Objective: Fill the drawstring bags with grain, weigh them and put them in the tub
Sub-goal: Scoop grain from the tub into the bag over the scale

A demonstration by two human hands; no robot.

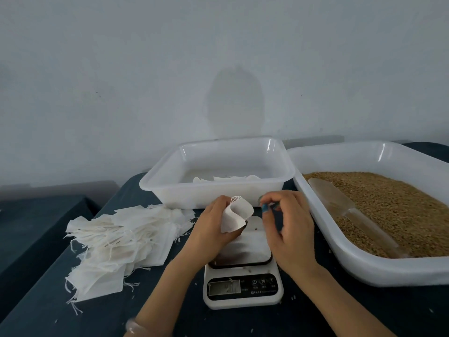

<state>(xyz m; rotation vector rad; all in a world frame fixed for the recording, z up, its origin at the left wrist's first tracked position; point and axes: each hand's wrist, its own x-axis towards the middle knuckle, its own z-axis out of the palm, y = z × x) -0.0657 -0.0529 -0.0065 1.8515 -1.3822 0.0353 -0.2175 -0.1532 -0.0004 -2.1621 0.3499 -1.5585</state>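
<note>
**A:** Where's the bag just now?

**B:** The left hand (209,224) grasps an empty drawstring bag (237,214) by its lower half, mouth up, over the far end of the kitchen scale (243,291). The right hand (290,227) hangs just beside the mouth, at 3 o'clock from it, with its fingers hooked. It's blurred, so I can't tell whether it pinches the cord or nothing at all.

**A:** Opening it for filling, then?

**B:** That's my reading. I'd spread the mouth wide and keep it upright. Then I'd carry it over the grain tub (364,269) at 3 o'clock, so spills drop back onto the grain (393,205). The clear scoop (340,203) lies on top there.

**A:** And after that?

**B:** Cinch the cord and weigh it. There are specks on the scale plate, so brush those off first. The display is unreadable from here. Then it goes into the white tub (218,190) at 12 o'clock, where a few pale bags (230,178) lie.

**A:** The surroundings?

**B:** A dark blue tablecloth (340,317) with stray grains round the scale. A heap of empty bags (116,239) sits at 9 o'clock, with a second dark-covered table (36,227) beyond it. The wall (121,69) behind is plain and pale.
</note>
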